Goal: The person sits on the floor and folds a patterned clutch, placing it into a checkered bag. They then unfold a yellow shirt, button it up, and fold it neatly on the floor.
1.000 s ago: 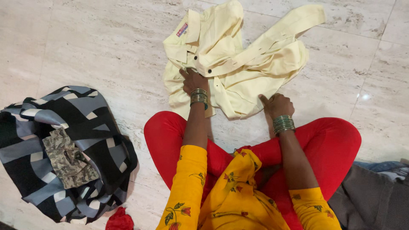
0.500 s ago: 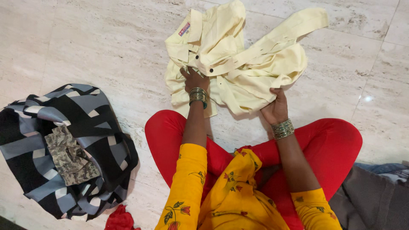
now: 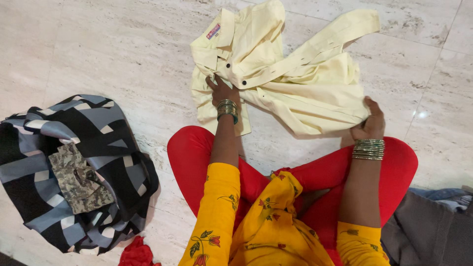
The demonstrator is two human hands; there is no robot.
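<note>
Down on the pale marble floor (image 3: 98, 54) lies a light yellow shirt (image 3: 295, 74), rumpled, with dark buttons and a small red and blue tag at its collar. The person sits cross-legged just below the shirt, in red pants and a yellow top with flowers on it. The left hand (image 3: 222, 89) lies flat on the shirt near the collar buttons, fingers spread and pressing the cloth down. Green and gold bangles sit on that wrist. The right hand (image 3: 370, 122) is at the lower right edge of the shirt, and its fingers are closed around a bunch of the yellow cloth, pulling that edge out to the side. More bangles sit on this wrist too. One sleeve of the shirt sticks out to the upper right, away from the hands. Far to the left of the shirt is a heap of black, grey and white patterned cloth (image 3: 74, 172), and a small camouflage cloth (image 3: 79, 184) lies on top of that heap. Below the heap a bit of red cloth (image 3: 138, 253) peeks in at the bottom edge. Well to the lower right of the shirt, past the person's knee, lies some grey cloth (image 3: 428, 231).
</note>
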